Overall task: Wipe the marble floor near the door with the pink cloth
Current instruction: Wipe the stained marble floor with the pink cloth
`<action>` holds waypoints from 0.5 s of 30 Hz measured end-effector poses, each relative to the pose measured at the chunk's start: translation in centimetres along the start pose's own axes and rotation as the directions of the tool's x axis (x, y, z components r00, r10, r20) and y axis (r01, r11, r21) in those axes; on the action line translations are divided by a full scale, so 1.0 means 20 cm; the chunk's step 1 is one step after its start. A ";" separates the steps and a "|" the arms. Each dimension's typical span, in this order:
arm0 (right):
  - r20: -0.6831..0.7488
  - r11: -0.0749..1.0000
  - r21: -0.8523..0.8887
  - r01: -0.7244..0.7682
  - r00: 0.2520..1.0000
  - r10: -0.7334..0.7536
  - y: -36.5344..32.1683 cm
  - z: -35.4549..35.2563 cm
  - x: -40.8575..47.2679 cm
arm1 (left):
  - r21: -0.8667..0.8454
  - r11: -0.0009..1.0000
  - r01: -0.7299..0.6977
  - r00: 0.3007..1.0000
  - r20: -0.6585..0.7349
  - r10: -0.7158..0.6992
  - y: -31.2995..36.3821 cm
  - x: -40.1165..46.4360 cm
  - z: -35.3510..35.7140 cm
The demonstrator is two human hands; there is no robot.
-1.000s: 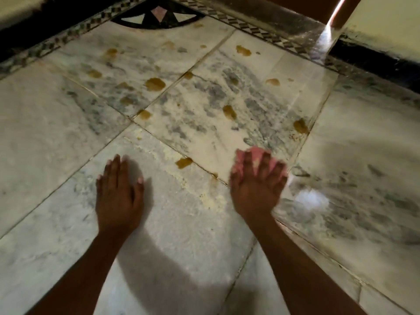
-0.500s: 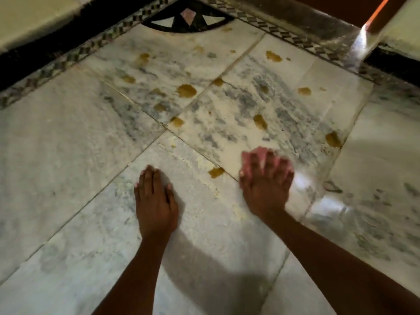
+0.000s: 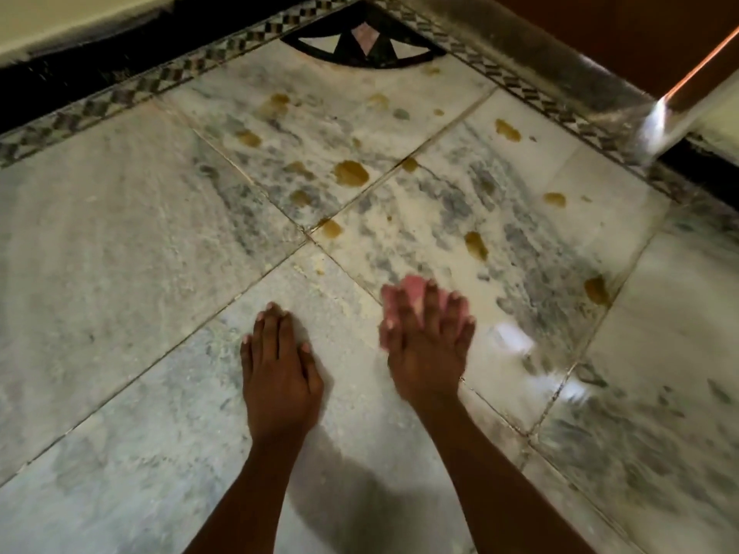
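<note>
The pink cloth (image 3: 410, 291) lies on the marble floor (image 3: 120, 253), mostly covered by my right hand (image 3: 428, 345), which presses it flat with fingers spread; the hand is blurred by motion. Only the cloth's far edge and left side show past the fingers. My left hand (image 3: 280, 365) rests flat on the floor tile beside it, fingers straight and together. Several yellow-brown spots, such as one stain (image 3: 351, 172), and a pale powdery film mark the tiles ahead of the cloth.
A checkered inlay border (image 3: 160, 80) runs along the far edge with a black fan-shaped corner motif (image 3: 362, 44). The brown door (image 3: 624, 30) stands at the upper right behind a shiny threshold (image 3: 532, 46). A light wall base sits at the upper left.
My right hand with the cloth has slid left across the tile joint, covering the yellow spot that lay there. The view has shifted, and my left hand now sits closer to the right.
</note>
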State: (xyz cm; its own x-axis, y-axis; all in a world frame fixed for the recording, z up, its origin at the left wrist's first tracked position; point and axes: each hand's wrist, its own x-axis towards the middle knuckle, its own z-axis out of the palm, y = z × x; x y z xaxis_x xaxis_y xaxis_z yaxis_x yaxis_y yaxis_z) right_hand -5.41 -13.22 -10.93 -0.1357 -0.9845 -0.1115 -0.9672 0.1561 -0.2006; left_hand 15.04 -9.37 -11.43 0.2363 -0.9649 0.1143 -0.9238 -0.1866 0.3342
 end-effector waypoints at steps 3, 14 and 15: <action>0.074 0.974 -0.064 0.218 0.974 -0.213 0.20 -0.06 -0.20 | -0.015 1.000 0.026 1.000 -0.007 -0.026 0.02 0.01 -0.03; 0.099 0.945 -0.049 0.323 0.943 -0.317 0.03 -0.04 -0.06 | 0.008 1.000 0.012 1.000 0.008 -0.012 0.02 0.02 -0.04; 0.142 0.921 -0.064 0.383 0.917 -0.372 0.13 -0.07 -0.17 | -0.002 1.000 0.012 1.000 0.014 -0.012 0.03 0.02 -0.06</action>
State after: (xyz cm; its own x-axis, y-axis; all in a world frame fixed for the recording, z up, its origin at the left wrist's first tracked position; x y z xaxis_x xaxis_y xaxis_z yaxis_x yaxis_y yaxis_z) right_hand -7.73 -9.59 -9.64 0.2656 -0.9497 -0.1656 -0.9569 -0.2388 -0.1651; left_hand 14.87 -9.63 -10.11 0.2435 -0.9650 0.0970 -0.9202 -0.1983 0.3374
